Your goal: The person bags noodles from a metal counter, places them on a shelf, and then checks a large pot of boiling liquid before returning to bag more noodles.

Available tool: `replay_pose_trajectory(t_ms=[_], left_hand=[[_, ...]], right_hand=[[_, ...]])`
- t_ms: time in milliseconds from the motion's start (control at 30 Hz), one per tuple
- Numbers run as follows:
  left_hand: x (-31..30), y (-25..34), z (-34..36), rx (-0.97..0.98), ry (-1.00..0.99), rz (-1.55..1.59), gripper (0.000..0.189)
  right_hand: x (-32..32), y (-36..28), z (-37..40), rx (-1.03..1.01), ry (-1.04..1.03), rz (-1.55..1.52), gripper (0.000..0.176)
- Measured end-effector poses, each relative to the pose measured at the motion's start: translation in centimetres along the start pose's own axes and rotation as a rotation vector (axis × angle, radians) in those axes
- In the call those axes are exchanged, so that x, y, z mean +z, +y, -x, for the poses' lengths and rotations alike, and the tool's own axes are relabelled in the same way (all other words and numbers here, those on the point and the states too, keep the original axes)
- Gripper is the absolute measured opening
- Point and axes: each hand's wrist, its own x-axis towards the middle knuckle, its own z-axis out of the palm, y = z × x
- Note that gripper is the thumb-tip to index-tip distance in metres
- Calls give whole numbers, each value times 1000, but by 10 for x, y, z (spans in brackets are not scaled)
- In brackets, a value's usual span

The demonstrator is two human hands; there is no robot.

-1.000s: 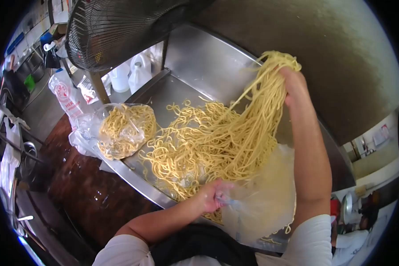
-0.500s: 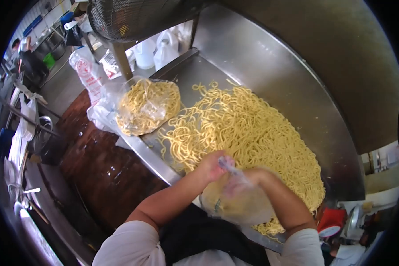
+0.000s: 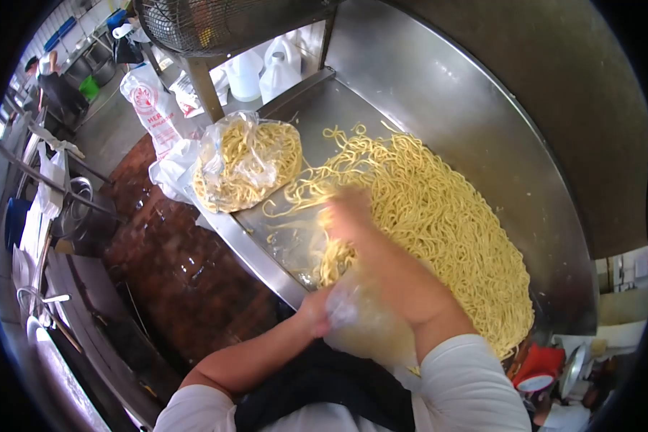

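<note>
Near the tray's front edge, my left hand [image 3: 315,314] is closed on the gathered side of a clear plastic bag [image 3: 371,324], which bulges in front of my apron. My right hand [image 3: 349,214] reaches over the left part of the noodle pile, blurred by motion, its fingers too smeared to make out. Yellow noodles [image 3: 446,223] spread across the metal tray [image 3: 353,104]. Some noodles hang just below my right hand, near the bag's mouth. A full clear bag of noodles [image 3: 248,162] rests at the tray's left corner.
A mesh-covered fan [image 3: 194,25] stands above the tray's far left. Behind are white plastic jugs [image 3: 277,75]. A printed sack [image 3: 151,108] is at left, a red scale [image 3: 536,369] at lower right. Another person [image 3: 57,90] stands far left.
My right hand has moved from the bag forward and left over the noodles. My left hand has moved down and left with the bag. The view has shifted slightly.
</note>
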Motion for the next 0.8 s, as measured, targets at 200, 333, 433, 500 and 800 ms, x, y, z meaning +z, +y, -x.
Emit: replay_pose_trajectory(t_ms=[200, 333, 433, 500, 800], left_hand=[[17, 43, -23, 31, 100, 69, 16], [69, 65, -49, 79, 235, -101, 12], [89, 58, -49, 70, 196, -146, 8], [100, 56, -41, 71, 205, -180, 7], [129, 52, -34, 127, 264, -340, 16]], right_hand=[[-30, 123, 80, 141, -496, -488, 49], [-37, 54, 166, -347, -543, -717, 56], [-13, 60, 182, -436, -687, -1062, 55], [-46, 63, 188, -344, -381, -734, 52], [17, 42, 175, 44, 138, -323, 17]])
